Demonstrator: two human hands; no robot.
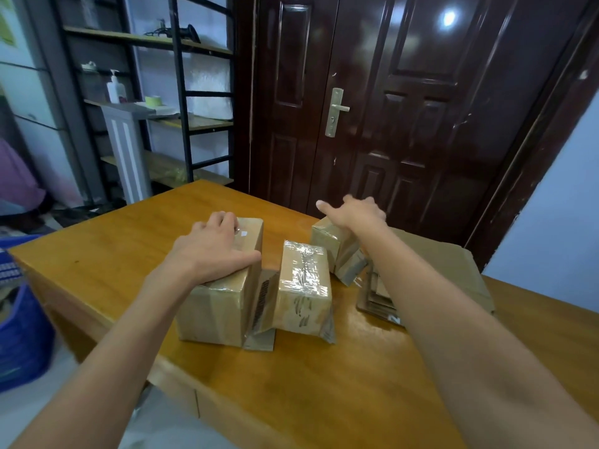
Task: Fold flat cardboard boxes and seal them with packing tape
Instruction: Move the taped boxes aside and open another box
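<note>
Three taped cardboard boxes sit on the wooden table [113, 254]. My left hand [214, 247] rests flat on top of the left box [217, 309], thumb spread along its right edge. The middle box [304, 286], wrapped in shiny tape, leans tilted against a flat cardboard piece [261, 332] wedged between it and the left box. My right hand [353, 212] lies over the top of the far box [340, 254]; its thumb sticks out free to the left and its fingers droop past the far side. A stack of flat cardboard [453, 264] lies at the right, partly hidden by my right arm.
A dark wooden door [405, 108] stands close behind the table. A black metal shelf [181, 118] with a tape roll [153, 100] and a pump bottle is at the back left. A blue bin [22, 335] sits on the floor beside the table's left edge.
</note>
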